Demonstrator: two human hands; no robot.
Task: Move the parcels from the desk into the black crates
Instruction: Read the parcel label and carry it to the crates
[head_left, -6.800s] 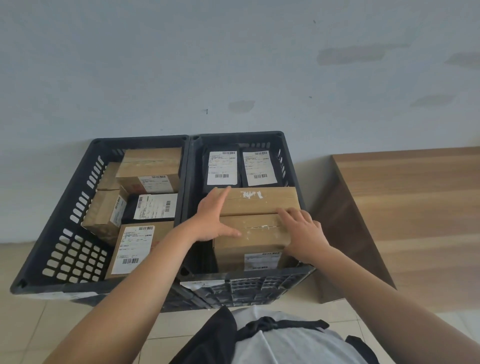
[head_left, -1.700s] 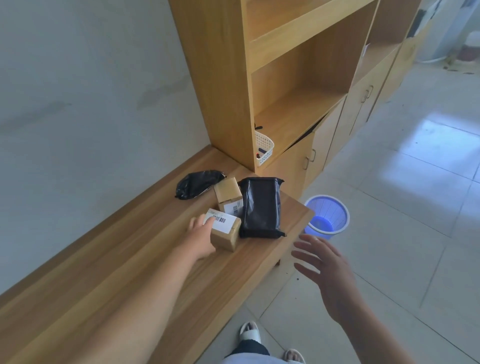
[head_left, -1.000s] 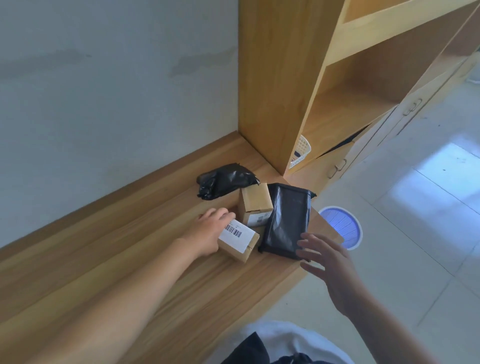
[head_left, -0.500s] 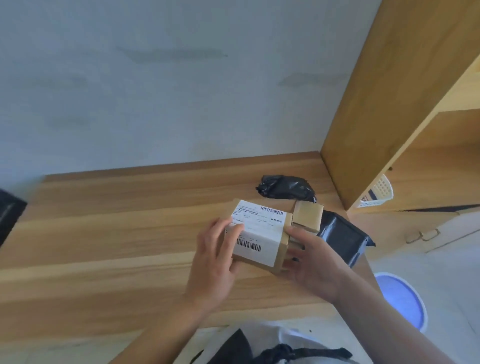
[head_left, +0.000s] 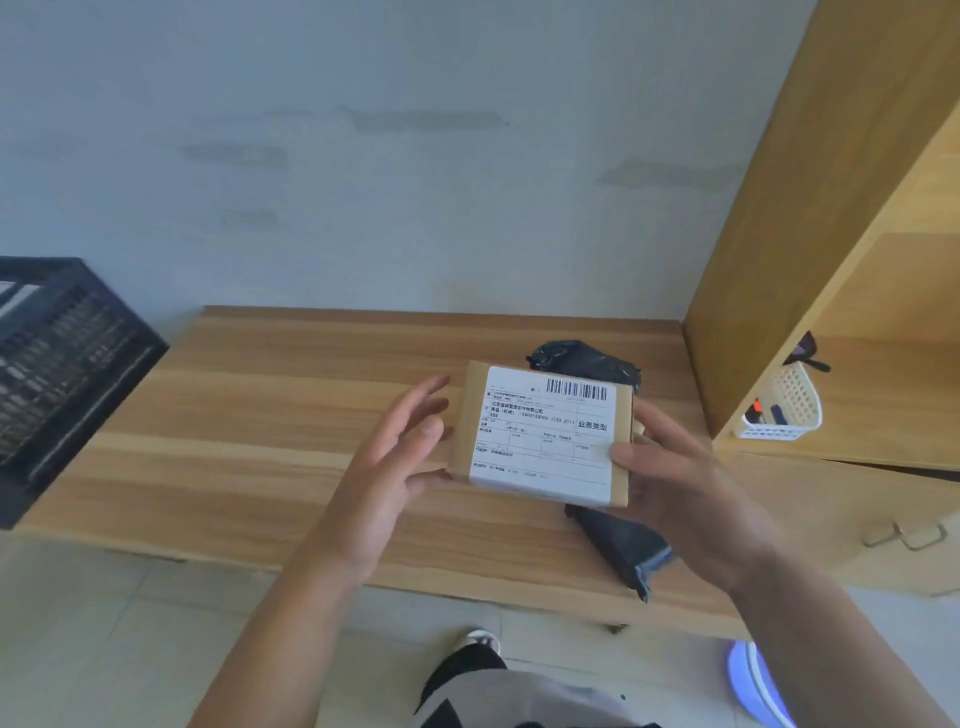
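While right hand (head_left: 691, 499) grips labelled box (head_left: 540, 434) above desk (head_left: 260, 415), left hand (head_left: 387, 467) fingers straight, touching its side.

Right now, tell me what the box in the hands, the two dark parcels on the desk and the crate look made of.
Box: brown cardboard, matte, white paper label. Dark parcels: likely thin plastic mailer bags, black, slightly glossy, creased. Crate: apparently rigid black plastic, lattice walls. Desk: wood-grain surface, possibly laminate.

one box (head_left: 543, 434), two black bags (head_left: 584, 361), one crate (head_left: 62, 364)
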